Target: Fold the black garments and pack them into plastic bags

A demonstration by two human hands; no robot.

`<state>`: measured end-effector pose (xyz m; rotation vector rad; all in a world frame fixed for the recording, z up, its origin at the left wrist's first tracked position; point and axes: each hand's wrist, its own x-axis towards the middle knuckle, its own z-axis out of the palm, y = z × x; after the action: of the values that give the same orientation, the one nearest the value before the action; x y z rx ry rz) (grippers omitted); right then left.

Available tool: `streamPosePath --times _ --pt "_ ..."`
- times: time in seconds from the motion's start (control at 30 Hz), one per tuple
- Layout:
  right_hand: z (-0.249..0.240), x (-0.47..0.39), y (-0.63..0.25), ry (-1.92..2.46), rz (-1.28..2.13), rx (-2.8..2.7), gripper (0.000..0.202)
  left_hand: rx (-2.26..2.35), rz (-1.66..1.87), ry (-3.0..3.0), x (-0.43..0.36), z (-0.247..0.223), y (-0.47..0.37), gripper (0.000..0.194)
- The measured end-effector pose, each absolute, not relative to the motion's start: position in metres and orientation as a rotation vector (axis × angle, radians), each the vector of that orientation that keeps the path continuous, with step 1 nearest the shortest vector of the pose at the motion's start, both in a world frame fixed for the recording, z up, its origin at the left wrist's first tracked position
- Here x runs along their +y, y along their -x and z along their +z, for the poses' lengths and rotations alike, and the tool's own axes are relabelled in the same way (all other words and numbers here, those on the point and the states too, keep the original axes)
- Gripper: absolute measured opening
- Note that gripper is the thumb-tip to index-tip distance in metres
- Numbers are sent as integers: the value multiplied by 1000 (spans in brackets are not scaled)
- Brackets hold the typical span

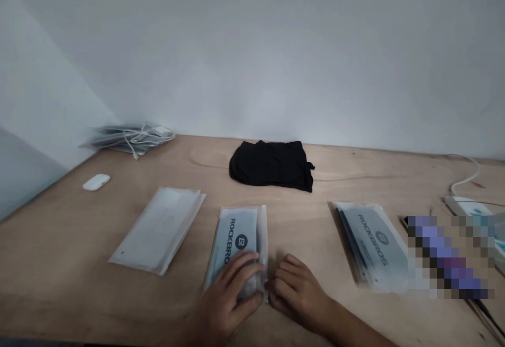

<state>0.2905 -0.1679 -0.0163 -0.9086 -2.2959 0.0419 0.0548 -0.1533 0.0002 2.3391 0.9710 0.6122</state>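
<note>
A frosted plastic zip bag (262, 226) lies in front of me, with a pale card printed ROCKBROS inside. My left hand (232, 289) rests over its lower part, fingers spread on the plastic and thumb apart from them. At the bag's right edge, along the zip strip, my right hand (295, 289) is closed, with thumb and forefinger pinched at the lower end. The fingertips hide exactly what they grip there. To the left is another frosted zip bag (160, 228), with no print showing. A third zip bag (379, 247) on the right holds a ROCKBROS card and dark contents.
Folded black cloth (272, 165) lies near the wall. A white earbud case (96, 181) sits at far left, below a stack of bags (114, 139) topped by a white cable (148, 135). At right are a blurred-out phone-like object (447, 257) and a white power strip (467, 207).
</note>
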Motion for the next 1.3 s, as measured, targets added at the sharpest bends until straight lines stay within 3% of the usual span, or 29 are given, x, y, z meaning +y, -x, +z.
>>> streamPosePath --times 0.37,0.53,0.7,0.87,1.1,1.2,1.3 --pt "-19 -86 -324 1550 87 -2147 19 606 386 -2587 -158 29 -79 31" --pt "-20 -100 -317 1670 239 -1985 20 941 281 -2655 -125 35 -93 63" --pt "-17 -121 -309 1679 367 -1915 17 1226 246 -2621 -107 9 -105 69" --pt "-21 -136 -298 1683 420 -1837 12 1214 241 -2621 -109 5 -107 67" --pt "-10 -142 -285 1599 676 -1608 24 1280 402 -2544 -95 -7 -91 52" --pt "11 -144 -309 1575 885 -1266 31 1466 544 -2475 -83 -18 -80 51" --pt "36 -149 -368 1783 780 -1078 37 1553 546 -2489 -77 -24 -75 45"
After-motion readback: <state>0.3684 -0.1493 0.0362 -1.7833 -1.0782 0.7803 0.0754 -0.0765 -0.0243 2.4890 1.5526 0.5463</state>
